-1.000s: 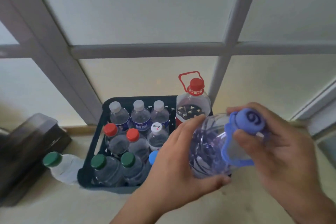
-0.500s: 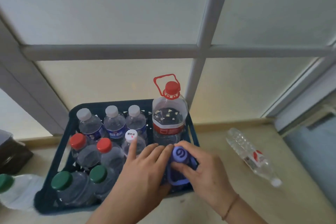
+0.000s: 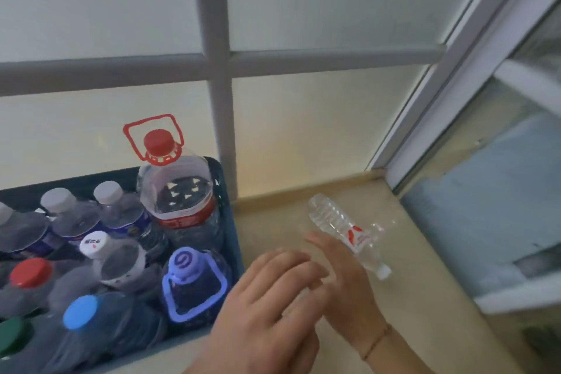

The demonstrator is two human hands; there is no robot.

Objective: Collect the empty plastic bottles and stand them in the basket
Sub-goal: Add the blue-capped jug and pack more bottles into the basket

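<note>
Both hands empty: right hand (image 3: 343,279) open beside lying bottle (image 3: 346,229), left hand (image 3: 267,307) loose. I expect roll-away risk.

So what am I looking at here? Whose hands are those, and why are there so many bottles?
There is no machine here. A person wears a camera on their head, so this one picture shows what they see when looking down at their own hands.

The left hand and the right hand are both open and hold nothing.

On the left sits a dark basket packed with empty plastic bottles standing upright. The tall one at the back has a red cap and a red carry handle. In front of it stands a bottle with a purple cap and handle. Others have white, red, blue and green caps.

One clear bottle lies on its side on the beige floor, outside the basket. The right hand is next to it; I cannot tell whether it touches. Behind everything is a frosted window with grey bars.
</note>
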